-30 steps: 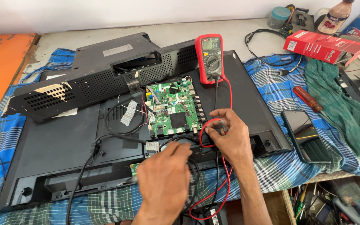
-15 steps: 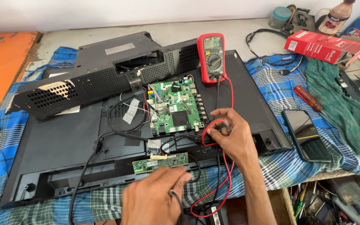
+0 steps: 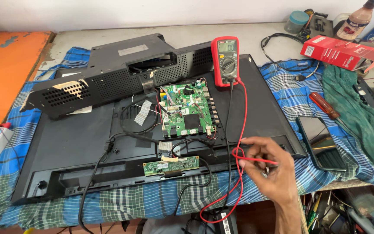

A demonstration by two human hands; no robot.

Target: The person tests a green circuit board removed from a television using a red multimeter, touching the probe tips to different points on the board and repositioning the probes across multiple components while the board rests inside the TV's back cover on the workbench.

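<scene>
My right hand [image 3: 270,170] hovers over the lower right edge of an opened black television back [image 3: 78,151], fingers shut on the red test probe [image 3: 256,160]. Its red lead [image 3: 244,108] and a black lead [image 3: 229,130] run up to a red multimeter [image 3: 225,60] lying at the top of the panel. A green main circuit board [image 3: 187,111] sits in the panel's middle, left of my hand. A narrow green strip board [image 3: 171,165] lies lower down. My left hand is out of view.
A removed black perforated cover [image 3: 109,80] leans at the back left. On the right lie a phone [image 3: 319,136], a red-handled screwdriver [image 3: 323,105], a green cloth [image 3: 356,112] and a red box [image 3: 340,52]. An orange surface [image 3: 5,65] is at the far left.
My left hand has drawn back out of view, uncovering the strip board. My right hand has moved right and down, away from the boards, taking the red probe with it.
</scene>
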